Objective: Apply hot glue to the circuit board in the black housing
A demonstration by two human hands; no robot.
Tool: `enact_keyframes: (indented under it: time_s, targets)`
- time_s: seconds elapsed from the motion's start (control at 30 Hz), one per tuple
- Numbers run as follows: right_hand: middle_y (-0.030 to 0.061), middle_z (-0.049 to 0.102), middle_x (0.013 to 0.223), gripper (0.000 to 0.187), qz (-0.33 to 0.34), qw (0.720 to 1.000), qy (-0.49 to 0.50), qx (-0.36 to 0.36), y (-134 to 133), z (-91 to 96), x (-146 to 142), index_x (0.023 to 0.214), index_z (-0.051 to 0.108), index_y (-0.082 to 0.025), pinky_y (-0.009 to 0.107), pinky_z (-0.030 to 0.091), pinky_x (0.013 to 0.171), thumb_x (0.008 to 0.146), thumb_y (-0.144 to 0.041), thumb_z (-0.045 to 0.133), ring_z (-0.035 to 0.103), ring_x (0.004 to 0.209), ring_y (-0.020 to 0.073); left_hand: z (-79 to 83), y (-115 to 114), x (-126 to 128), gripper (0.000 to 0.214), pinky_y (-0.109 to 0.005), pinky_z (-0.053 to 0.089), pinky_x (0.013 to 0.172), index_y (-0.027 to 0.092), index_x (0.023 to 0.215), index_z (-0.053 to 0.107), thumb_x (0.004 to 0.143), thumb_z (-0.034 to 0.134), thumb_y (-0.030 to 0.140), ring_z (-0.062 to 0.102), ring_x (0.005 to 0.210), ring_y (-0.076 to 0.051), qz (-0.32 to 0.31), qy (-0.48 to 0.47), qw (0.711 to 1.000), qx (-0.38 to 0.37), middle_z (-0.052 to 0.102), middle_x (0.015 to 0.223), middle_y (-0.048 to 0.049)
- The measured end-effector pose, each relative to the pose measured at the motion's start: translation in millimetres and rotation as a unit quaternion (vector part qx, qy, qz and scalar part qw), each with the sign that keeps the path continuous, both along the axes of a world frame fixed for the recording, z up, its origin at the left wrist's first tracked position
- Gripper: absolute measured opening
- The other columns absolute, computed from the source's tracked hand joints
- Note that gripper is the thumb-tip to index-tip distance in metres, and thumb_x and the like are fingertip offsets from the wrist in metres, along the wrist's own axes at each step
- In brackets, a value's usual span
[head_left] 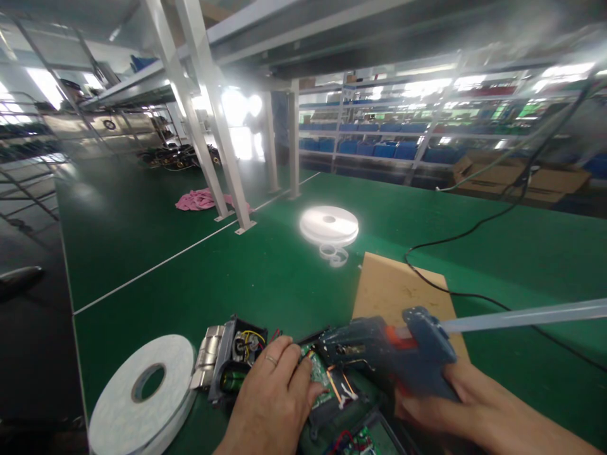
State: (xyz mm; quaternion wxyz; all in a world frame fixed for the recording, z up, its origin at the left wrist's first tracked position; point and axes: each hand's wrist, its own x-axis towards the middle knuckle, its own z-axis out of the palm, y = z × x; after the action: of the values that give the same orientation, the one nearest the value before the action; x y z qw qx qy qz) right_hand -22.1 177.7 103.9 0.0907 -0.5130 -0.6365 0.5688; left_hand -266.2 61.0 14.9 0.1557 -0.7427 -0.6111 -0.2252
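My right hand [441, 401] is closed round the grip of a blue hot glue gun [379, 354] with an orange trigger. A clear glue stick [521, 316] juts out of its back to the right. The gun's nozzle points left over an opened black device [237, 366] with a green circuit board [320, 376] and coloured wires. My left hand [275, 395], a ring on one finger, presses down on the device and board, fingers curled against them.
A large white tape roll [142, 395] lies at the lower left on the green table [284, 272]. Another white roll [329, 225] sits farther back. A brown board [393, 287] lies under the gun, a black cable [474, 227] trails right, and white frame posts [222, 158] stand behind.
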Motion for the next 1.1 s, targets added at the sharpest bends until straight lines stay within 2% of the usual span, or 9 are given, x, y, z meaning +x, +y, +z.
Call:
enact_keyframes:
  time_s: [0.13,0.27,0.33,0.53,0.7,0.83,0.93,1.1]
  targets:
    - [0.0084,0.074,0.100,0.043,-0.011,1.000,-0.003,0.016,-0.3,-2.1,0.5,0.100,0.071,-0.018,0.037,0.059,0.077,0.069,-0.048,0.072,0.067,0.099,0.0352,3.4,0.0,0.5,0.027,-0.046,0.057,0.100,0.017,0.098,0.070,0.101,0.048,0.031,0.062,0.111,-0.025,-0.001,0.001,1.000,0.001,0.069,0.106,-0.0057]
    - [0.0049,0.070,0.077,0.037,-0.005,1.000,-0.019,0.016,-1.0,2.8,-2.5,0.090,0.072,-0.020,0.034,0.056,0.063,0.068,-0.050,0.070,0.067,0.077,0.0287,1.8,-1.7,1.1,0.025,-0.047,0.058,0.098,0.016,0.105,0.070,0.099,0.052,0.033,0.061,0.113,-0.027,0.008,-0.004,1.000,0.004,0.068,0.109,-0.0065]
    - [0.0055,0.068,0.073,0.038,-0.006,0.999,-0.036,0.013,-1.0,7.1,-4.7,0.089,0.072,-0.020,0.035,0.055,0.060,0.067,-0.051,0.069,0.065,0.071,0.0275,1.0,-2.3,0.6,0.025,-0.048,0.058,0.099,0.017,0.104,0.070,0.099,0.052,0.033,0.061,0.113,-0.027,0.005,-0.007,1.000,-0.004,0.068,0.110,-0.0068]
    - [0.0088,0.070,0.078,0.041,0.016,1.000,-0.020,-0.009,0.5,10.8,-6.8,0.091,0.072,-0.019,0.038,0.057,0.063,0.069,-0.054,0.068,0.067,0.074,0.0302,1.7,-1.5,-0.6,0.023,-0.049,0.056,0.102,0.016,0.100,0.070,0.099,0.053,0.032,0.063,0.112,-0.026,-0.002,-0.004,1.000,-0.015,0.069,0.111,-0.0076]
    - [0.0121,0.073,0.111,0.054,-0.012,1.000,-0.005,0.001,-1.1,7.8,-4.1,0.109,0.070,-0.018,0.043,0.059,0.080,0.066,-0.050,0.072,0.068,0.100,0.0376,0.1,-1.5,-0.9,0.023,-0.049,0.057,0.101,0.017,0.096,0.070,0.098,0.054,0.033,0.063,0.112,-0.026,0.001,-0.002,1.000,-0.023,0.069,0.111,-0.0068]
    - [0.0126,0.072,0.115,0.060,-0.020,1.000,0.007,-0.004,-1.6,1.4,0.8,0.117,0.069,-0.018,0.046,0.059,0.088,0.066,-0.048,0.073,0.064,0.111,0.0407,-2.1,-2.5,-1.0,0.024,-0.050,0.056,0.102,0.017,0.099,0.070,0.099,0.053,0.034,0.062,0.113,-0.026,0.003,-0.011,0.999,-0.031,0.068,0.112,-0.0075]
    - [0.0131,0.071,0.118,0.062,0.008,1.000,0.005,-0.008,3.2,-7.3,6.4,0.121,0.067,-0.018,0.047,0.059,0.088,0.069,-0.052,0.073,0.064,0.110,0.0409,-3.7,-3.1,-0.4,0.023,-0.049,0.056,0.102,0.017,0.104,0.069,0.099,0.053,0.033,0.061,0.115,-0.026,0.008,-0.017,0.999,-0.030,0.068,0.113,-0.0078]
    - [0.0123,0.067,0.123,0.065,0.056,0.998,-0.016,-0.007,11.7,-15.5,12.3,0.126,0.064,-0.019,0.050,0.051,0.101,0.072,-0.055,0.070,0.060,0.116,0.0397,-3.5,-2.2,0.1,0.025,-0.051,0.055,0.103,0.017,0.102,0.069,0.100,0.050,0.033,0.063,0.113,-0.025,0.004,-0.017,0.999,-0.034,0.068,0.114,-0.0080]
